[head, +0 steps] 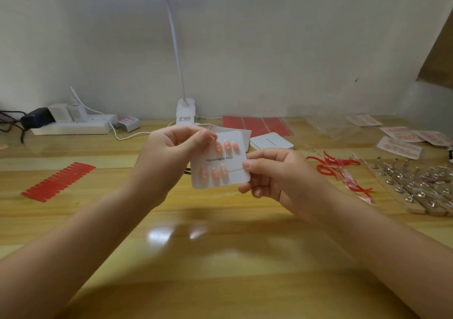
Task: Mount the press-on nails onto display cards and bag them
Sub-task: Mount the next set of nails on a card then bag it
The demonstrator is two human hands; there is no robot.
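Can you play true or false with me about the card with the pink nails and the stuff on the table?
1. Both hands hold the card. True: the left hand pinches the top left of the card, and the right hand grips its right edge.
2. The card lies flat on the table. False: it is held up above the table.
3. The card says "Handmade Nail". True.
4. The nails on the card are blue. False: the nails are pinkish orange.
5. A strip of red tabs lies on the table to the left. True: the red strip is there.
6. The lamp stands in front of the hands. False: the lamp stands behind them, by the wall.
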